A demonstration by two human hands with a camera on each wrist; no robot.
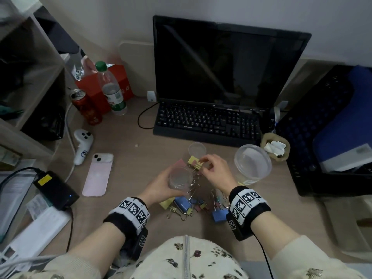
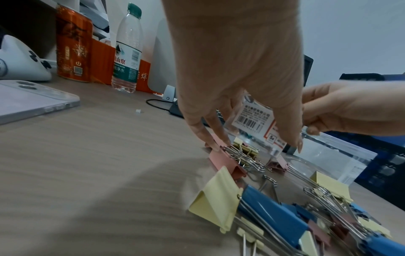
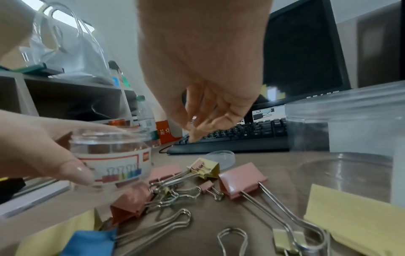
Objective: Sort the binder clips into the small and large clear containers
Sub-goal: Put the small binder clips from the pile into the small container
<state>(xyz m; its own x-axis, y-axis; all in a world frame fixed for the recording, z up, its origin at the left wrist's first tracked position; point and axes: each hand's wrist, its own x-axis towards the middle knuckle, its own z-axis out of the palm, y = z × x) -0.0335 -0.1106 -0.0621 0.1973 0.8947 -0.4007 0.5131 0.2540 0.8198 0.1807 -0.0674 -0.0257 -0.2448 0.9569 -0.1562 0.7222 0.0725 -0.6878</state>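
Note:
My left hand grips the small clear container from the side and holds it just above the desk; its clip-picture label faces the right wrist view. My right hand hovers over a yellow clip, thumb and fingers pinched on what looks like a small clip, mostly hidden. The large clear container stands to its right. A pile of binder clips in blue, pink and yellow, both large and small, lies under and between my wrists. Both containers look empty.
The small container's lid lies in front of the keyboard, with the monitor behind. To the left are a pink phone, a white controller, a can and a bottle. A black crate stands at the right.

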